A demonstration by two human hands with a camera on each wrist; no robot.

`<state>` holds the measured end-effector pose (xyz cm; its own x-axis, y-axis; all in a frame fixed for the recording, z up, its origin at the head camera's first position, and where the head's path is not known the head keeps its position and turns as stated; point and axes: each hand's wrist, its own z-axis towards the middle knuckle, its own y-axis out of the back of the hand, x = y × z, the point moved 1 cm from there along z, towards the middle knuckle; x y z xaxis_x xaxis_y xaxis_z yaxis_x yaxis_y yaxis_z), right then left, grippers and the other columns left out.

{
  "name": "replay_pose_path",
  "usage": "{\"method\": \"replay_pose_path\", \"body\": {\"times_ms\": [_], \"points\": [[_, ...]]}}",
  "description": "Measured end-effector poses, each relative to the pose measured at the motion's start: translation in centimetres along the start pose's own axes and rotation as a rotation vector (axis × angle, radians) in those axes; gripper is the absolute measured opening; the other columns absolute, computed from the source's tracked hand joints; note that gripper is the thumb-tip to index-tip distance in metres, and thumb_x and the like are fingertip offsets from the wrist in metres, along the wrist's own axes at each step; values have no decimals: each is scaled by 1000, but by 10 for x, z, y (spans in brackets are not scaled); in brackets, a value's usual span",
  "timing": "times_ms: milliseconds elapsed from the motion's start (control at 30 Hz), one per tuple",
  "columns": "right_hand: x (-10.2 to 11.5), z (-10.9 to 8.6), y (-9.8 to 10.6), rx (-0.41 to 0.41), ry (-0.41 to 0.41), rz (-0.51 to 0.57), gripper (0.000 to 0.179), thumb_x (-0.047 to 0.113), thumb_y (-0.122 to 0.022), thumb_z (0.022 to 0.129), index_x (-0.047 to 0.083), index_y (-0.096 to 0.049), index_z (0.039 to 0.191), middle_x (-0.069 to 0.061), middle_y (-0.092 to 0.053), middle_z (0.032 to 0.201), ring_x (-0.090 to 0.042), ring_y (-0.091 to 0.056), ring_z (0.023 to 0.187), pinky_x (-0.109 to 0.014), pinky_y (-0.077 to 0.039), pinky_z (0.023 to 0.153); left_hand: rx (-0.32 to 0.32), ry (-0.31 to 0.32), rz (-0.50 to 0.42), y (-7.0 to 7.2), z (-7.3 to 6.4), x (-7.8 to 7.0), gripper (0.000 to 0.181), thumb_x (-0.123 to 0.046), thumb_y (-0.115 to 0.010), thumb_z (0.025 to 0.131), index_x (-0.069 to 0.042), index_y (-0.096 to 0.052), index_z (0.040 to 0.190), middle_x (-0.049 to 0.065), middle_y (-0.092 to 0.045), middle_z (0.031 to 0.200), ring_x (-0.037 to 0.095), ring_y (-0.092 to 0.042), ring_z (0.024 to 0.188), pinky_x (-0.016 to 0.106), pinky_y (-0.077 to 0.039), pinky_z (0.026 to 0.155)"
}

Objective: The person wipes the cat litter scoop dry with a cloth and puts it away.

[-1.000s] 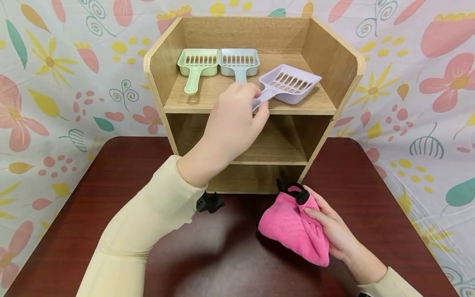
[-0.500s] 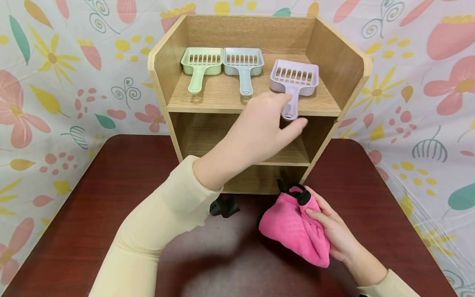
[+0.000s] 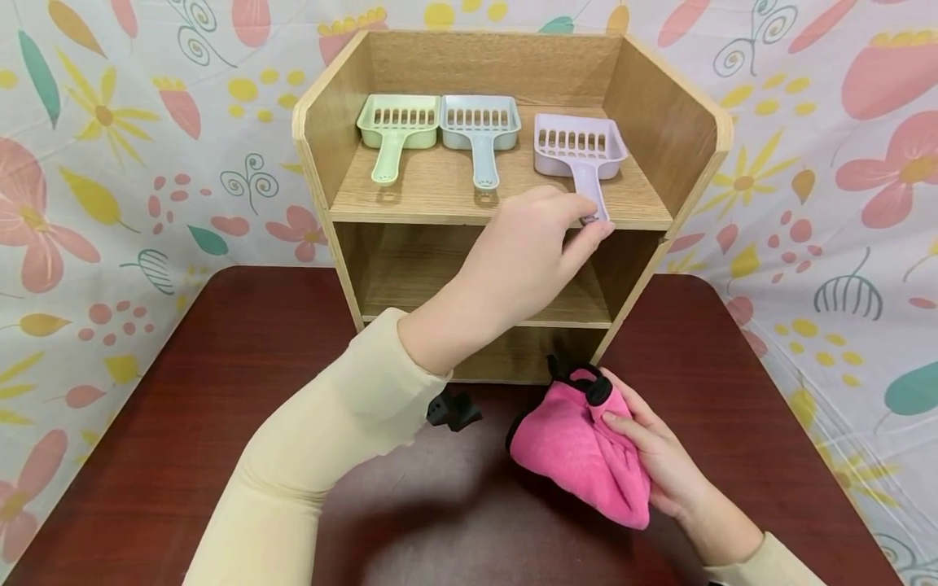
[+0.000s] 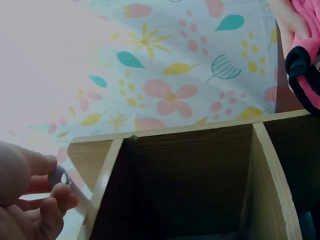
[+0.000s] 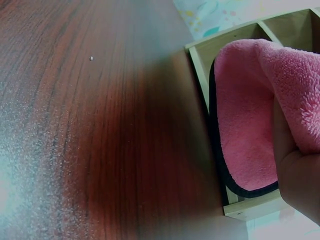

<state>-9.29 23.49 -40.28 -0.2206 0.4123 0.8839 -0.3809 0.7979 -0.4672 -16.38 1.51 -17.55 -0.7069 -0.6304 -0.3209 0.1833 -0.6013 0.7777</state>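
A lilac slotted litter scoop lies at the right of the wooden shelf unit's top, its handle pointing toward me over the front edge. My left hand pinches the end of that handle between thumb and fingers; the left wrist view shows the handle's tip between the fingertips. To its left, a pale green scoop and a pale blue scoop sit side by side, handles forward. Low at the right, my right hand grips a bunched pink cloth with black edging, its fingers partly hidden behind it.
The wooden shelf unit has raised sides and two lower compartments. It stands at the back of a dark red-brown table. Below my left wrist shows a black device. Floral-patterned sheeting surrounds the table.
My left hand moved right with the lilac scoop, which turned from slanting to handle-forward. Its grip loosened half a second ago; now it pinches the handle's end. The right hand stayed put.
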Motion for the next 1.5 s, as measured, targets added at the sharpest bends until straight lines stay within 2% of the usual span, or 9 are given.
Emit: {"method": "replay_pose_path", "body": {"times_ms": [233,400,567,833,1033,1167,1233,1400,1500], "points": [[2,-1,0,47,31,87,52,2,-23,102,22,-24,150,5,-54,134,-5,-54,119,-19,-44,98,-163,-31,131,-15,5,-3,23,-25,-52,97,-11,-69,90,2,-63,81,15,-59,75,23,-48,66],[3,-3,1,91,25,75,47,3,-22,102,20,-31,145,3,-60,122,-5,-58,109,-19,-46,94,-178,3,201,-19,11,-4,24,-26,-50,98,-11,-67,90,2,-63,82,16,-62,74,24,-51,62],[3,-7,2,-87,-59,-176,45,1,-45,96,22,-37,135,7,-64,101,-5,-62,90,-23,-52,81,-159,22,238,-21,17,-3,26,-27,-49,99,-10,-66,90,3,-63,83,18,-63,76,25,-51,63],[3,-7,1,-418,-106,-673,51,16,-70,86,11,-45,130,5,-68,96,-11,-66,82,-28,-56,72,-140,27,249,-22,21,-1,26,-28,-49,99,-10,-67,92,3,-64,86,19,-64,80,27,-52,67],[6,-10,11,-437,-157,-773,68,21,-71,84,9,-32,139,-11,-60,112,-10,-63,87,-24,-53,74,-165,21,260,-23,21,-1,26,-27,-48,99,-10,-66,91,4,-63,84,20,-64,77,28,-52,66],[10,-13,22,-391,-191,-904,92,25,-76,80,11,-15,147,-19,-39,139,-21,-50,116,-17,-43,84,-186,3,289,-22,22,0,26,-26,-48,99,-9,-67,91,5,-64,84,20,-64,79,28,-53,66],[12,-13,26,-364,-179,-1000,104,26,-79,76,16,-6,150,-21,-28,146,-30,-39,125,-24,-40,92,-192,-1,302,-20,23,0,26,-25,-48,99,-9,-67,92,5,-65,85,20,-65,81,28,-53,68],[15,-13,32,-400,-90,-1260,109,27,-81,74,20,-5,152,-24,-56,107,-32,-49,102,-44,-42,85,-168,12,297,-16,24,2,27,-26,-46,100,-8,-66,94,6,-65,87,21,-64,83,30,-53,69],[16,-17,35,-461,-57,-1327,94,22,-75,80,13,-13,150,-20,-54,82,-30,-53,81,-41,-44,74,-157,13,301,-16,24,1,28,-26,-46,100,-7,-65,93,7,-64,86,21,-64,83,30,-53,69]]}}
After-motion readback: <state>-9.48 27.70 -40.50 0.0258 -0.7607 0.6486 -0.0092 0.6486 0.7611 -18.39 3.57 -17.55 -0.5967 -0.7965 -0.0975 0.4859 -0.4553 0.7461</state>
